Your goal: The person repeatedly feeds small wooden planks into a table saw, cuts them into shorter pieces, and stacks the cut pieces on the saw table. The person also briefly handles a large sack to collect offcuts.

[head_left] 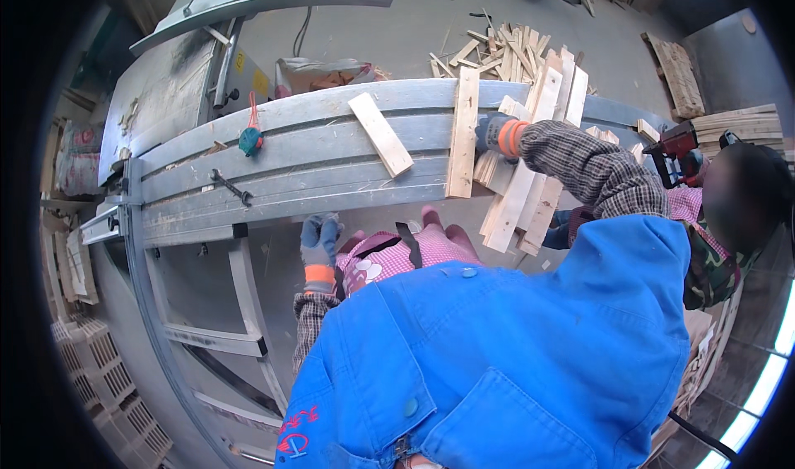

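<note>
My right hand [494,133], in a dark blue-grey glove with an orange cuff, reaches across the metal bench. Its curled fingers are on a wooden board [494,173] at the left side of a pile; the pile hides part of the grip. Just left of that hand lies a longer pale board [463,133] across the slats. My left hand [320,235], gloved the same way, is by the bench's near edge with its fingers apart and nothing visible in them. Farther left, a short board [381,135] rests at a slant.
The slatted bench [290,164] carries a wrench [231,187] and a teal tool with an orange cord [250,141]. Wood offcuts [509,55] are heaped on the floor beyond. On the right, a person [737,212] is near a red-and-black nail gun [677,152]. A machine table [157,104] stands left.
</note>
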The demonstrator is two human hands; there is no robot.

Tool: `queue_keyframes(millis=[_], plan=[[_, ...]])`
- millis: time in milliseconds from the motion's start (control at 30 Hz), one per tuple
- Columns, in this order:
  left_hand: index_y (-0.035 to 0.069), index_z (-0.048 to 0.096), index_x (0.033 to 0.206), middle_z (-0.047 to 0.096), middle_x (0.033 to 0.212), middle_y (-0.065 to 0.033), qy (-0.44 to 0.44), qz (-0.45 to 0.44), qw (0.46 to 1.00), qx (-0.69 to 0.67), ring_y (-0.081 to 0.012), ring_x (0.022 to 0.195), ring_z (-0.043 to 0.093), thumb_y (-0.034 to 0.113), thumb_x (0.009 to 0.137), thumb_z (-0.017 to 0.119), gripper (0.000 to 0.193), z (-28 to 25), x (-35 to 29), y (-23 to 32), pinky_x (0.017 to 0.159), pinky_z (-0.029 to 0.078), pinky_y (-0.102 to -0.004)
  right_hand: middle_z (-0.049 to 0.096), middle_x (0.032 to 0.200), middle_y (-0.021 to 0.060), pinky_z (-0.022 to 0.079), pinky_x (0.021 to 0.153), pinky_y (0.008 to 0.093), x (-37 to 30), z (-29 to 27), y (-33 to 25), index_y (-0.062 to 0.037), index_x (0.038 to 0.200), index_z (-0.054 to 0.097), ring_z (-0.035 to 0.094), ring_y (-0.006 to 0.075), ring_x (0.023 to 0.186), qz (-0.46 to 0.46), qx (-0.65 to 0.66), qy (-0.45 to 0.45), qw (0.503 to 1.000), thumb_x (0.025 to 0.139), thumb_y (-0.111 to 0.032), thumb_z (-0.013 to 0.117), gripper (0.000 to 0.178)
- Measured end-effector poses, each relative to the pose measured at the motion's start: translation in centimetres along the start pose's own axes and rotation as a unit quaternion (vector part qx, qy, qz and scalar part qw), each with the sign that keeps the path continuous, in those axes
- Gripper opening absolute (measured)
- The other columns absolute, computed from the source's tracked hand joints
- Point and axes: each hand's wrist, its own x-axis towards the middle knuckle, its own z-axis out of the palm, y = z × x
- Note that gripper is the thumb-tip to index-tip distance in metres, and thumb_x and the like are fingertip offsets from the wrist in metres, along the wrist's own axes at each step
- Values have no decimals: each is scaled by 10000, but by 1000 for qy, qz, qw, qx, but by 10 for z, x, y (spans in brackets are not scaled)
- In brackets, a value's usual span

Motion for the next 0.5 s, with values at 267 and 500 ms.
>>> queue_keyframes(millis=[267, 500], plan=[[49, 602, 1015, 654, 899, -37, 42, 59, 997, -2, -127, 751, 624, 152, 904, 668, 165, -88, -14, -34, 700, 544, -273, 606, 1151, 60, 391, 1023, 418, -30, -20, -3, -121, 1203, 569, 569, 262, 1124, -55, -5, 48, 997, 453, -297, 893, 836], [47, 613, 989, 655, 870, -38, 89, 6, 995, -41, -112, 709, 616, 141, 900, 664, 139, -136, -9, 13, 659, 534, -246, 582, 1124, 98, 423, 961, 392, -54, -104, -13, -113, 1208, 537, 564, 302, 1071, 109, 44, 153, 981, 551, -341, 879, 775]])
